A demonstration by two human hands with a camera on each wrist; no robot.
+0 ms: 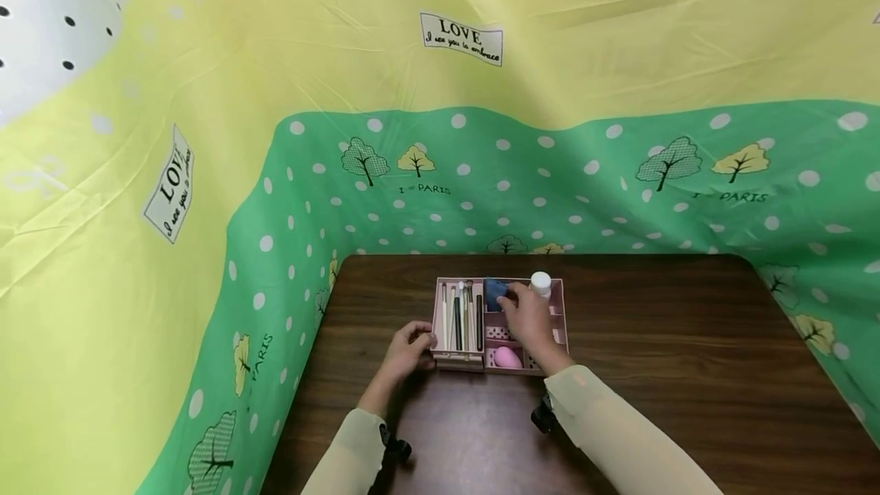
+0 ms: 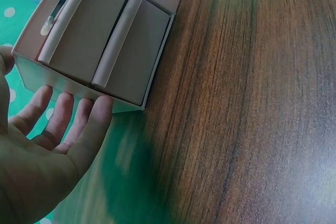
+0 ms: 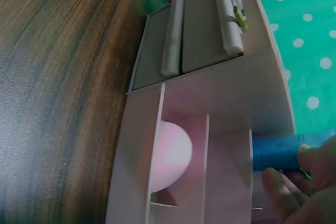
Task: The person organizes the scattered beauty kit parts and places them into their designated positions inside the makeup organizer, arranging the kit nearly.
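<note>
A pink divided organizer sits on the table. My left hand is at its left side; in the left wrist view, the fingertips rest on the side panel and the thumb is by the upper corner. My right hand reaches over the right half and pinches a blue tube, which stands in a back compartment. Several makeup brushes lie in the left section. A pink makeup sponge sits in a front compartment. Behind the right hand stands a white-capped bottle.
The brown wood-grain table extends on both sides of the organizer. Two drawers with rounded pulls form the organizer's left front. A green and yellow printed curtain hangs behind the table and along its sides.
</note>
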